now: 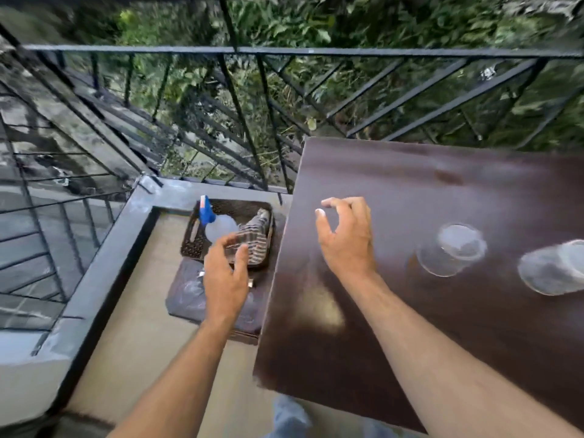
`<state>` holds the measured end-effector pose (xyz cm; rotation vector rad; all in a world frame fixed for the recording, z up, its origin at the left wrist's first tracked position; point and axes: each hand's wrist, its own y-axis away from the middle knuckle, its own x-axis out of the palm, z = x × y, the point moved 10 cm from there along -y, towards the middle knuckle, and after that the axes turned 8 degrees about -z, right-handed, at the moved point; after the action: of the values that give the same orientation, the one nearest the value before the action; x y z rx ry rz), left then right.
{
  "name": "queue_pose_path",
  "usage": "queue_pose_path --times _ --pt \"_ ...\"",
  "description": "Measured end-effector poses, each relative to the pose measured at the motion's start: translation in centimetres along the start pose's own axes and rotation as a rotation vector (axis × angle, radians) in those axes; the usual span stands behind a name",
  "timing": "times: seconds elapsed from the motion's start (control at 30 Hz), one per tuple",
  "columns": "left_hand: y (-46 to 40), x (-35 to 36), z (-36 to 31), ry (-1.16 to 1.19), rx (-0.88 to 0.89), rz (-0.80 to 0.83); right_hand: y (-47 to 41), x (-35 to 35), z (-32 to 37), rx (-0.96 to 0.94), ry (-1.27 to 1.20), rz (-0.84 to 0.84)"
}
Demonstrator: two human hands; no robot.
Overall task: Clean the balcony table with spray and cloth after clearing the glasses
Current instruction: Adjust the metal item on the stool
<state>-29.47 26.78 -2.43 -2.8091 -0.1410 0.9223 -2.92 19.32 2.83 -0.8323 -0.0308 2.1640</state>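
No words, numbers or signs can be read here. The spray bottle (pixel 218 227) shows no label that can be made out, and the picture is too blurry for any small print.

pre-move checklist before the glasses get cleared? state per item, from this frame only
1. Glasses located: ok. Two clear glasses, near one and far-right one, lie on the table.
2. Glasses upright: not ok. Both look tipped on their sides.
3. Right hand free: ok. Fingers loosely curled above the table, holding nothing.
4. Left hand free: ok. Open, over the basket on the floor.
5. Spray bottle and striped cloth ready: ok. Both sit in the basket.
6. Glasses empty: cannot tell; frame is blurred.
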Motion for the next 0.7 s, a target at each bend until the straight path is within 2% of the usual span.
queue_pose_path --times 0.3,0.6,0.7 --pt "-4.7 -4.8 14.1 -0.062 -0.199 -0.016 7.9 14.9 2.9 0.246 -0.034 0.143" --pt "-5.8 -3.4 23.8 -0.102 -0.318 0.061 16.5 23.6 -4.6 0.666 0.162 0.209" --pt "-5.4 -2.1 25.6 -0.130 -0.339 0.105 18.5 26.6 -6.1 0.644 0.238 0.363"
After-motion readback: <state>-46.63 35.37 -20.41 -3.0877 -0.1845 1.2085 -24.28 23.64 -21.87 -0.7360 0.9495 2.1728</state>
